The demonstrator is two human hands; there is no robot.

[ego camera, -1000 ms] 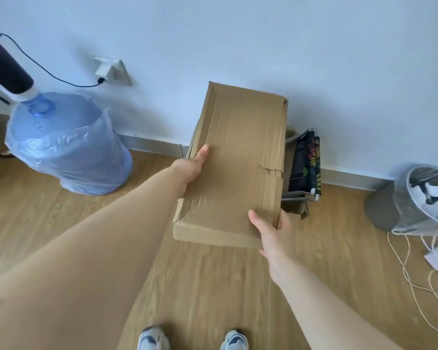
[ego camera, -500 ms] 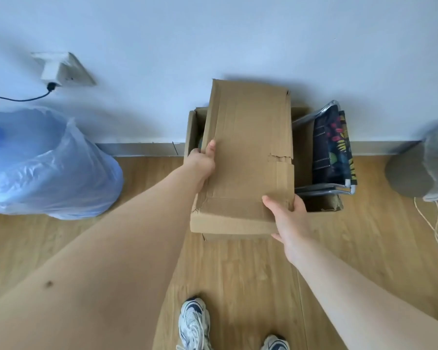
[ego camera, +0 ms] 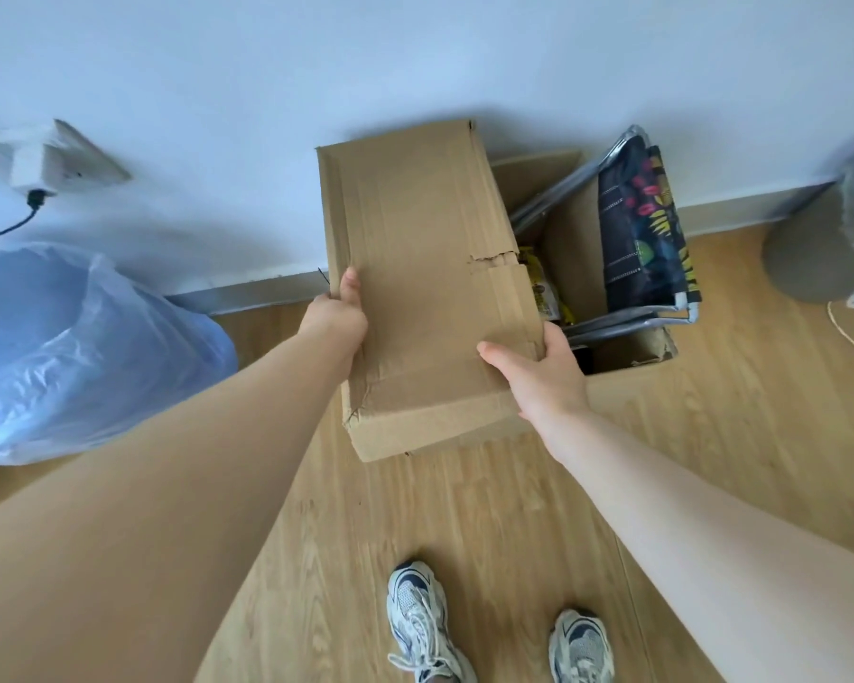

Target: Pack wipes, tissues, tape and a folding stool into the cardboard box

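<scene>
Cardboard box [ego camera: 627,357]: on the wood floor against the wall, its left part covered by the flap.
Flap [ego camera: 425,268]: wide cardboard panel with a tear on its right edge, held between both hands.
Left hand [ego camera: 339,317]: gripping the flap's left edge, thumb on top.
Right hand [ego camera: 543,372]: clamped on the flap's right edge near its lower corner.
Folding stool [ego camera: 642,224]: upright in the box's right side, well clear of both hands.
Yellow packet [ego camera: 538,283]: inside, just past the flap's edge.

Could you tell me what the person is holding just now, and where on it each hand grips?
Both hands hold the cardboard flap: the left hand pinches its left edge, and the right hand grips its right edge near the front corner.
</scene>
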